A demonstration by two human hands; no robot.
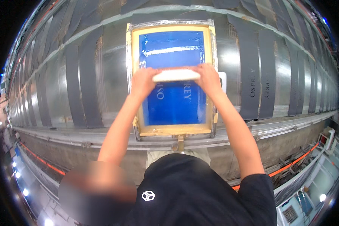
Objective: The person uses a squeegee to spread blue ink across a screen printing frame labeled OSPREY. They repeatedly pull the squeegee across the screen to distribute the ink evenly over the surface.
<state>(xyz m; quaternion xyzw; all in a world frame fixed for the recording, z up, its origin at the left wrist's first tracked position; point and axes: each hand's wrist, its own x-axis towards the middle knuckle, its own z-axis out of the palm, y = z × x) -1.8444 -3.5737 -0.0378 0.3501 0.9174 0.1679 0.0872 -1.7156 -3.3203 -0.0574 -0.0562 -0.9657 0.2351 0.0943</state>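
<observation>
A screen-printing frame (129,56) lies on a long metal table, its blue mesh (173,111) bordered by yellowish tape. Pale letter shapes show in the blue area. Across the middle of the mesh stretches a squeegee (177,75) with a whitish bar. My left hand (144,80) grips its left end and my right hand (208,77) its right end, fingers wrapped round it. Wet-looking ink (172,49) glistens in a band beyond the squeegee. The squeegee's lower edge is slightly blurred, so its exact contact with the mesh is hard to make out.
Dark grey fabric strips (87,79) lie in rows on the metal table (118,67) to both sides. Black lettering marks strips (249,71) at the right. A white handle-like piece (224,81) juts out beside the frame. A metal rail (248,132) runs along the table's near edge.
</observation>
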